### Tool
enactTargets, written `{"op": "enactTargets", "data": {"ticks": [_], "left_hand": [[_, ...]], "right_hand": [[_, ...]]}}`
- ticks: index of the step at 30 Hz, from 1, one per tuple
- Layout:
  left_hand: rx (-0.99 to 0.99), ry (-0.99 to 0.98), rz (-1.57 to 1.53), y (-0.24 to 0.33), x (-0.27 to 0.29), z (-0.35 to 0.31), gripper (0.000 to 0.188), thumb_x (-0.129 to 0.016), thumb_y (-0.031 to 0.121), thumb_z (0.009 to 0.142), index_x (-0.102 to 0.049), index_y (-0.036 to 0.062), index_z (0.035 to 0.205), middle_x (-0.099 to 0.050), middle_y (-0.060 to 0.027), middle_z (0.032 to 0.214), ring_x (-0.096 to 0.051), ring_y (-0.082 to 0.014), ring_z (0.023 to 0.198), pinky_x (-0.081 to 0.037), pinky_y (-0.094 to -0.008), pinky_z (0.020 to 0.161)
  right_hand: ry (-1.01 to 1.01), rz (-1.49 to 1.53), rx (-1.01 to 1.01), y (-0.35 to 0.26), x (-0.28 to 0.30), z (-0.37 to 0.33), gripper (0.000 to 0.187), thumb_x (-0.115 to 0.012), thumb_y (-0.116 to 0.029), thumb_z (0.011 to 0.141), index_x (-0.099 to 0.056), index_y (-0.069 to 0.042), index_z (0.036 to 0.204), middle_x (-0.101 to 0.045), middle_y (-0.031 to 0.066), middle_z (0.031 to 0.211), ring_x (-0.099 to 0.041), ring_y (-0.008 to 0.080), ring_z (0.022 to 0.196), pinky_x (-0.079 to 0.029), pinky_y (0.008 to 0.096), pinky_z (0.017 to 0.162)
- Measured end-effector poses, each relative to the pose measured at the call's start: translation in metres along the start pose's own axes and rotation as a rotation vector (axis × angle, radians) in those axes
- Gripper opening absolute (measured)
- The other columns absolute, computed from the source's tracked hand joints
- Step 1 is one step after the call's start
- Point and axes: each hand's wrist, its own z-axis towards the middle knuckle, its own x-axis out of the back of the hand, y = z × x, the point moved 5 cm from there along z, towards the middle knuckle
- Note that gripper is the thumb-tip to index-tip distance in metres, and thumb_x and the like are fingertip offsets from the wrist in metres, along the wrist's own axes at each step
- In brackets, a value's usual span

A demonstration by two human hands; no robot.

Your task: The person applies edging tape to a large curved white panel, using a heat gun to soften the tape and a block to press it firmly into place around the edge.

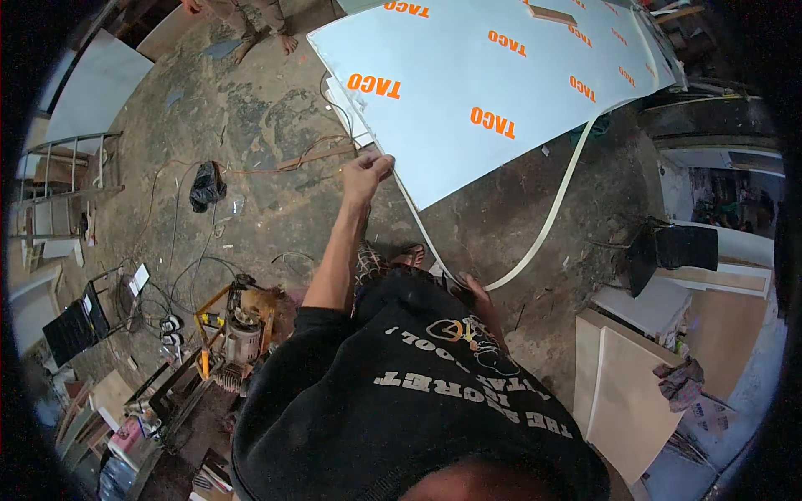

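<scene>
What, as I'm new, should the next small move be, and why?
Perhaps slide the left hand toward the near corner of the white panel, pressing the pale strip: its fingers meet the panel's edge, and the strip extends past that corner to the right hand.

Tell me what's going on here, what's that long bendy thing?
Someone in a black shirt is handling a long, pale strip. Their left fingers are at the edge of a big white board, while their right fingers hold the strip close to their body. From there it loops up toward the board's far right.
</scene>
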Motion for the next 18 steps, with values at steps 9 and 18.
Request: {"op": "enactTargets", "data": {"ticks": [9, 18], "left_hand": [[0.052, -0.02, 0.01, -0.026, -0.017, -0.047, 0.023, -0.07, 0.011, 0.087, -0.067, -0.0055, 0.102, -0.068, -0.0068, 0.088, -0.063, -0.0126, 0.077, -0.053, -0.0275, 0.072], [0.056, -0.029, 0.094, -0.041, -0.032, -0.08, 0.018, -0.069, 0.012, 0.087, -0.067, -0.0048, 0.092, -0.063, -0.0015, 0.078, -0.056, -0.0091, 0.07, -0.047, -0.0253, 0.065]], "right_hand": [[-0.102, -0.244, 0.101, -0.028, -0.018, -0.011, 0.041, -0.053, -0.009, 0.097, -0.044, 0.004, 0.135, -0.053, 0.0143, 0.134, -0.053, 0.0223, 0.12, -0.044, 0.035, 0.099], [-0.186, -0.114, 0.072, -0.018, -0.013, 0.008, 0.047, -0.046, -0.035, 0.101, -0.047, -0.001, 0.133, -0.057, 0.0106, 0.127, -0.059, 0.0214, 0.105, -0.048, 0.0303, 0.088]]}}
